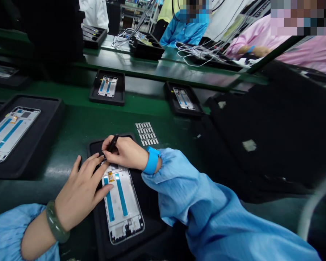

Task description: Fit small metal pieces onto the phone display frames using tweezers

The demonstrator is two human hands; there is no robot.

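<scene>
A phone frame (132,203) with two blue strips and an orange flex cable (111,177) lies in a black tray (100,232) in front of me. My right hand (125,152), with a blue wrist strap (151,161), pinches a dark pen-like tool (113,143) over the frame's far end. Fingers spread, my left hand (84,185) rests on the frame's left edge, its fingertips close to the tool's tip. The tip itself and the spot it works on are hidden by my fingers. Just beyond the tray is a sheet of small white stickers (146,133).
More phone frames sit in black trays at the left (24,166), far middle (121,101) and far right (197,112). Black cloth (282,145) covers the right side. Beyond a raised ledge (111,59) are bins, white cables (192,52) and co-workers.
</scene>
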